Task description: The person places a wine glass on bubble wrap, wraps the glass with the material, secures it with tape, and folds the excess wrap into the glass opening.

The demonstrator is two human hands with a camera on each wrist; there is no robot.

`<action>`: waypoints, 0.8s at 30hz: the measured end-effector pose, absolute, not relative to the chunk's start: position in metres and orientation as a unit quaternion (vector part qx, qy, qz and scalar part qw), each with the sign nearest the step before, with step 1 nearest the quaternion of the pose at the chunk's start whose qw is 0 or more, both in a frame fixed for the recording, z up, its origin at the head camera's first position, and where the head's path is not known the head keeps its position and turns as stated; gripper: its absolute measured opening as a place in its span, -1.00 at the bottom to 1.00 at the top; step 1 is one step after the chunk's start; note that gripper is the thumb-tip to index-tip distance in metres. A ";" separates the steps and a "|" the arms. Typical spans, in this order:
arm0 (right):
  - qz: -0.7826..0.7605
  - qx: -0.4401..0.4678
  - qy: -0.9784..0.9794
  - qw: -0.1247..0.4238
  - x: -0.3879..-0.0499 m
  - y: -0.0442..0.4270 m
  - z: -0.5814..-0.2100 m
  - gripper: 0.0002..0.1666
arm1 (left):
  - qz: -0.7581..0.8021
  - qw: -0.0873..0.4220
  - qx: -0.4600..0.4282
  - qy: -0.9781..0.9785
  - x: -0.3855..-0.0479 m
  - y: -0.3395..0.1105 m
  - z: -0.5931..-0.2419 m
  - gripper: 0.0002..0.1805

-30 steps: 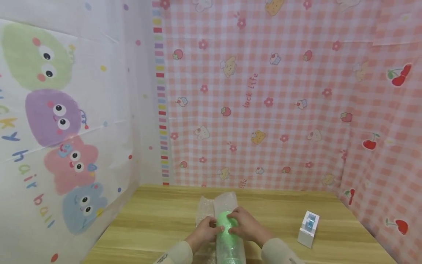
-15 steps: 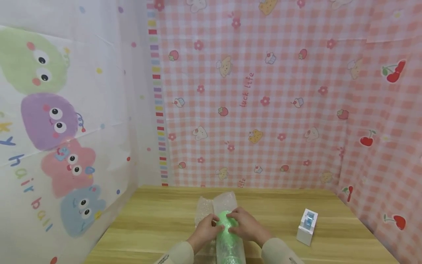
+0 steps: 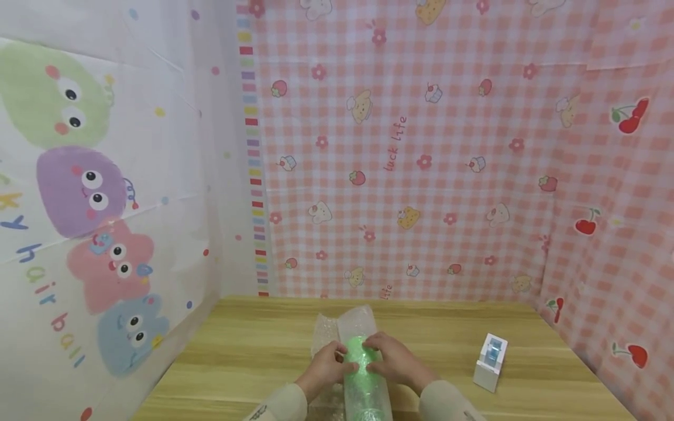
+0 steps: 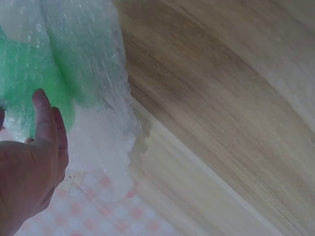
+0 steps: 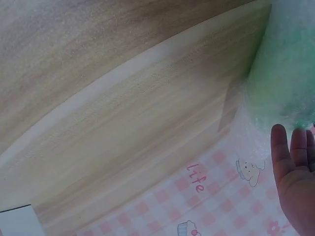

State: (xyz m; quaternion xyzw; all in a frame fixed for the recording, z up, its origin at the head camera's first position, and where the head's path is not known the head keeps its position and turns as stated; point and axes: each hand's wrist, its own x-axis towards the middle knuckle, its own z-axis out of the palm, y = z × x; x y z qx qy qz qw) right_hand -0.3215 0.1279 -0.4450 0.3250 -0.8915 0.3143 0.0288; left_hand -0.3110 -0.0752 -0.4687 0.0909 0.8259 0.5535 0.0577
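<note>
A green cylinder-shaped thing (image 3: 360,383) lies lengthwise on the table, wrapped in clear bubble wrap (image 3: 357,318). The wrap hides what exactly it is. On its left side my left hand (image 3: 326,368) holds the wrapped roll near the far end, thumb on top. From the right, my right hand (image 3: 395,361) grips the same end with its thumb and fingers curved over it. In the left wrist view the fingers of the left hand (image 4: 32,169) touch the wrap over the green part. In the right wrist view the right hand's (image 5: 298,189) fingertips meet the roll's end.
A loose sheet of bubble wrap (image 3: 325,333) spreads left of the roll. To the right on the wooden table (image 3: 253,339) stands a small white box-like item (image 3: 489,365) with a translucent blue part on top. Patterned cloth walls (image 3: 400,245) close the back and sides.
The far end of the wrapped roll has shifted slightly left. Both hands have stayed on it, moving only a little. The head view has shifted slightly.
</note>
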 end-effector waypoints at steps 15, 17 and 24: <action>0.285 0.304 -0.909 0.024 -0.319 0.121 -0.446 -0.48 | 0.550 0.042 0.101 0.828 -0.308 -0.078 -0.477 -0.56; 0.284 0.308 -0.908 0.030 -0.319 0.121 -0.446 -0.49 | 0.543 0.043 0.100 0.833 -0.309 -0.078 -0.477 -0.52; 0.291 0.317 -0.903 0.028 -0.320 0.120 -0.445 -0.52 | 0.563 0.033 0.105 0.819 -0.312 -0.082 -0.478 -0.58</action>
